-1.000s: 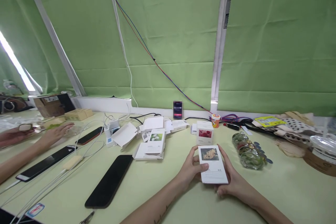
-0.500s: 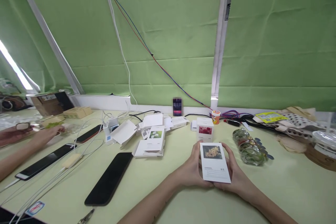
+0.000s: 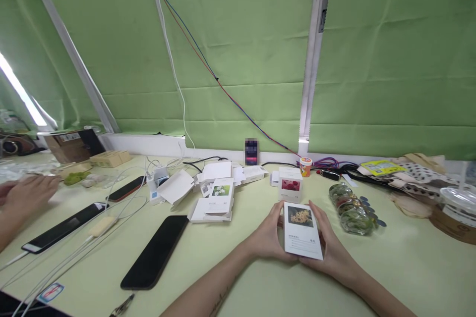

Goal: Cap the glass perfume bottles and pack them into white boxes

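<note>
Between my two hands is a small white box [image 3: 303,237] with a picture of pale yellow flowers and printed text on its top face. My left hand [image 3: 269,235] grips its left side, and my right hand [image 3: 330,242] grips the right side and lower corner. The fingers under the box are hidden. Just beyond it stands another white box [image 3: 290,189] with a red flower picture. Left of my hands, a white box with a white-flower picture [image 3: 220,195] lies on other white cartons.
Unfolded white cartons [image 3: 176,185] lie further left, near a black phone [image 3: 154,252] and white cables. At right are transparent packets [image 3: 351,208], coins [image 3: 372,210] and a lidded cup [image 3: 455,213]. A co-worker's hand [image 3: 33,193] is at far left.
The flower box in my hands has turned slightly and its left side edge shows more. The co-worker's hand has drawn back to the left.
</note>
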### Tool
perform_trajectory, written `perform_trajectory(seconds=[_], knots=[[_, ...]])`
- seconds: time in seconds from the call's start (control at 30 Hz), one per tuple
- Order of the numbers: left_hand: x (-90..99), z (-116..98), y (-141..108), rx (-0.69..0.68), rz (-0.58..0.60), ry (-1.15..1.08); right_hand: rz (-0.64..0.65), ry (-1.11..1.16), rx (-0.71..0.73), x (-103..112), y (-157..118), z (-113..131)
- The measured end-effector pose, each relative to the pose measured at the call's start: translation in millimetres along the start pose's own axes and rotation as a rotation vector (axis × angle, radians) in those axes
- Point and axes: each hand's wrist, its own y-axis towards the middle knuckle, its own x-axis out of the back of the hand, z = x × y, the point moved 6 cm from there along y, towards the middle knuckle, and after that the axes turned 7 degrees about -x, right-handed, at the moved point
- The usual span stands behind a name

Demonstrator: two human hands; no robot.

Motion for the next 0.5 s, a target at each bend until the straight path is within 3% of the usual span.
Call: perform_trajectory(seconds=[0.27,0.5], knots=[[2.5,-3.6,0.3,-0.015,0.028,0.093,-0.022,-0.092,0.085,-1.9,1.2,0.2],[3.5,-6.5,1.2,-0.007,0.026,0.088,-0.024,-0.066,0.045,-0.6,0.4,-0.2]])
